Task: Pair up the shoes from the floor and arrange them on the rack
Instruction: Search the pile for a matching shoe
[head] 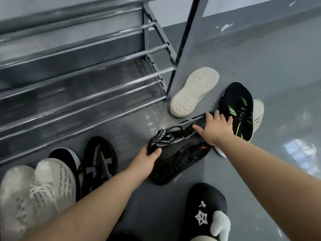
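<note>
A black-and-white knit shoe [184, 130] with a lettered strap lies on the grey floor, partly on top of a black mesh shoe [175, 164]. My left hand [147, 160] grips the knit shoe's heel end, thumb over the rim. My right hand [215, 127] rests on its toe end with fingers spread. A similar black-and-white shoe [99, 162] stands to the left, in front of the metal shoe rack [86, 79], whose bars hold no shoes in view.
Around my hands lie an upturned white-soled shoe [194, 92] by the rack's post [187, 40], a black shoe with green stripes [240, 108] over a white shoe [258, 113], and white knit shoes [43, 188] at left. A black star slipper [203, 204] is below.
</note>
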